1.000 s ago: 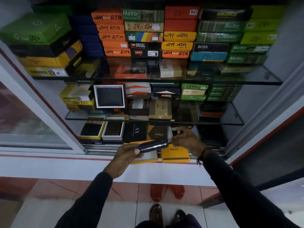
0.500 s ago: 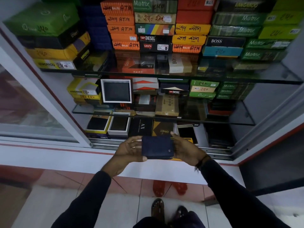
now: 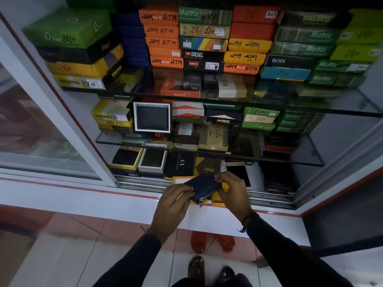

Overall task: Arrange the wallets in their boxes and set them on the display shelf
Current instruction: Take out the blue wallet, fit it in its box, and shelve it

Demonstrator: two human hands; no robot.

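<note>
A dark blue zip wallet is held by both hands at the front edge of the display cabinet's bottom level. My left hand grips its left end and my right hand pinches its right top corner; the wallet is tilted with the zipper pull hanging at its lower edge. Directly beneath it lies a yellow Balisi box, mostly hidden by the wallet and hands. Two open boxes with dark wallets inside sit at the left of the bottom level.
Glass shelves above carry stacks of coloured wallet boxes. A phone lies on the bottom level right of the hands, beside a black AX box. The sliding glass door stands to the left. My feet are on the tiled floor.
The wallet was held edge-on in my left hand, then flat between both hands, and now it is tilted with its zipper edge down. The view has shifted slightly lower and closer.
</note>
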